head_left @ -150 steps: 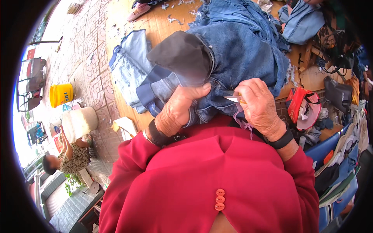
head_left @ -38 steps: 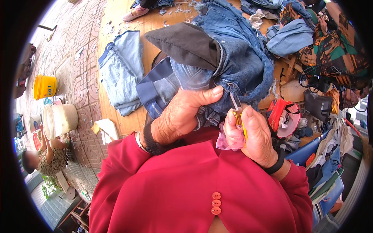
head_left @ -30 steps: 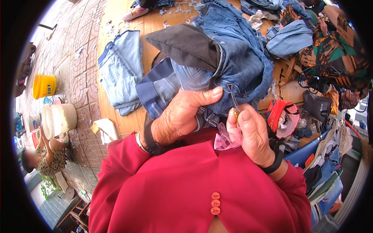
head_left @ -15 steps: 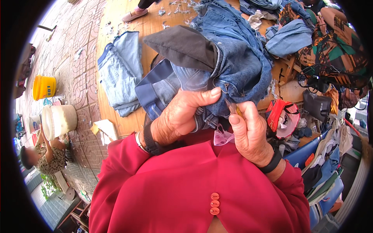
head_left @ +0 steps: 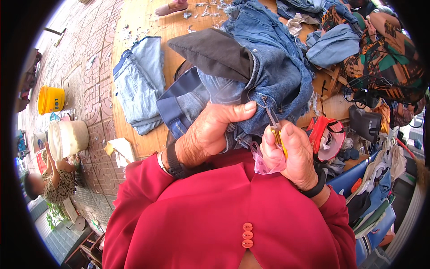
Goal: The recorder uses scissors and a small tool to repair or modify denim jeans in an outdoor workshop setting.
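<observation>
Lying on lint-strewn wood, blue denim, patterned paving, yellow bucket.

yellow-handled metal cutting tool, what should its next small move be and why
Perhaps a short, careful cut at the blue denim garment: the yellow-handled metal cutting tool in the right hand points its tip at the cloth, and the left hand grips that cloth nearby.
</observation>
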`<state>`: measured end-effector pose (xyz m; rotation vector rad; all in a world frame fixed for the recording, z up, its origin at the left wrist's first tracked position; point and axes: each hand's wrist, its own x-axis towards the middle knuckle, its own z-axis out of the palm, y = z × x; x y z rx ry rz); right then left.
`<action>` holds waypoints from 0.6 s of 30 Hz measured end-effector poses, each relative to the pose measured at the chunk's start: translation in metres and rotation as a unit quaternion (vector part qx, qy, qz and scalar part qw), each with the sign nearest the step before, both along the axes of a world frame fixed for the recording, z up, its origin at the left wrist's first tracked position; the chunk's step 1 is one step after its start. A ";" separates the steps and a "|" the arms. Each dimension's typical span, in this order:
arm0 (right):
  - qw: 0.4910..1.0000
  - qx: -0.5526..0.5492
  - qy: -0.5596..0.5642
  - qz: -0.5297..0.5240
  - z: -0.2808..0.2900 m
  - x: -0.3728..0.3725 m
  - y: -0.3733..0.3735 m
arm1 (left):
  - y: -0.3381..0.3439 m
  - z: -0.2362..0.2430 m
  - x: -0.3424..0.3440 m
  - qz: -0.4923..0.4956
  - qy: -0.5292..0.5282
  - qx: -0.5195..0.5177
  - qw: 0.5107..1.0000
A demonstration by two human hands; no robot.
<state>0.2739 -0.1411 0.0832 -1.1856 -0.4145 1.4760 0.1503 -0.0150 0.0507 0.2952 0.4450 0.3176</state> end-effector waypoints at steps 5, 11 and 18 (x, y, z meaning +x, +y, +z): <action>0.998 0.022 -0.055 -0.004 -0.001 -0.004 0.001 | 0.000 0.000 0.000 0.011 0.005 0.039 0.999; 0.979 0.045 0.195 0.036 -0.008 0.012 -0.002 | 0.003 0.003 0.000 0.005 0.010 0.033 0.999; 0.990 0.008 0.142 0.026 -0.006 0.014 -0.004 | 0.003 0.008 0.000 0.004 0.040 0.034 0.999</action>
